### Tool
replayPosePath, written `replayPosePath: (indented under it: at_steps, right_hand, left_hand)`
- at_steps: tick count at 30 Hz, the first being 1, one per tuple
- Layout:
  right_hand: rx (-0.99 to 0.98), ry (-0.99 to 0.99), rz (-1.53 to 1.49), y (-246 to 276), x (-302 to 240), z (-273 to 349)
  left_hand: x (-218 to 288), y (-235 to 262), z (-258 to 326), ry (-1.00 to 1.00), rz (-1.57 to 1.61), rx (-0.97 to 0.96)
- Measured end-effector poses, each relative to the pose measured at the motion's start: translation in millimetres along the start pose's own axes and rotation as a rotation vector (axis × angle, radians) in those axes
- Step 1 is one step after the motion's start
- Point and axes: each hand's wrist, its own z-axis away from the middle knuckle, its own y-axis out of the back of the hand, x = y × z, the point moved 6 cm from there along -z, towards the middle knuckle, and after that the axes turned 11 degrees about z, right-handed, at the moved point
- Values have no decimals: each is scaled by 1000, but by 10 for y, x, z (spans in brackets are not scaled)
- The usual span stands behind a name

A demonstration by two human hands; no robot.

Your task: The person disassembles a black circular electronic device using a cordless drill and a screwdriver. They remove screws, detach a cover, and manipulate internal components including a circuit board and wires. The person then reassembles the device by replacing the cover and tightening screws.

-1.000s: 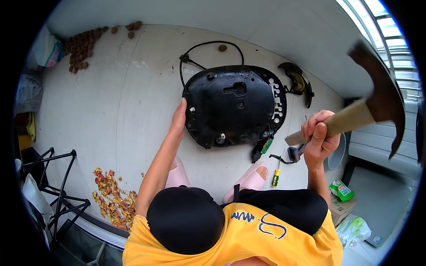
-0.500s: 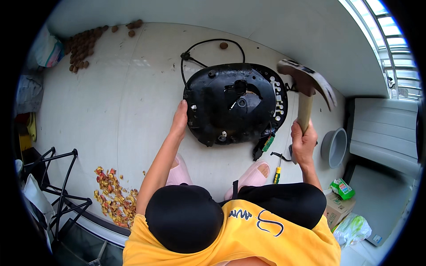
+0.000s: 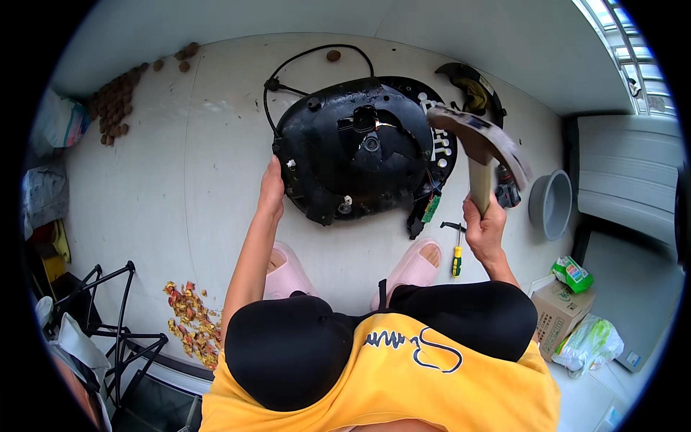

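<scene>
A black oval plastic appliance casing (image 3: 324,169) lies on the floor before me, with a broken opening around its middle. My left hand (image 3: 271,191) grips its left edge, thumb along the side and the other fingers mostly hidden. Beneath its right side shows a black panel with white round pieces (image 3: 445,151). A small green circuit board (image 3: 431,209) hangs out at the lower right on wires. My right hand (image 3: 486,229) is closed around the wooden handle of a claw hammer (image 3: 480,176). The hammer's head is raised beside the casing's right end, slightly blurred and apart from it.
A black cord (image 3: 320,47) loops behind the casing. To the right are a curved black part (image 3: 497,101), a red-and-black tool (image 3: 508,191) and a grey basin (image 3: 551,205). A yellow-green screwdriver (image 3: 457,261) lies near my pink slippers (image 3: 412,270). Dry peelings (image 3: 193,320) lie at left.
The view has shifted. The casing's upper shell now sits tilted, with more of the panel showing at its right. The hammer stays raised, and the curved black part behind it has come into sight.
</scene>
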Motion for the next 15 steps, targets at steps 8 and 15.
replayPosePath:
  at_steps: [8, 15]
  right_hand:
    - [-378, -68, 274, -486, 373, 461]
    - [-80, 0, -25, 70, 33, 83]
  left_hand:
    - [-56, -77, 18, -14, -14, -19]
    - [48, -113, 48, 17, 23, -9]
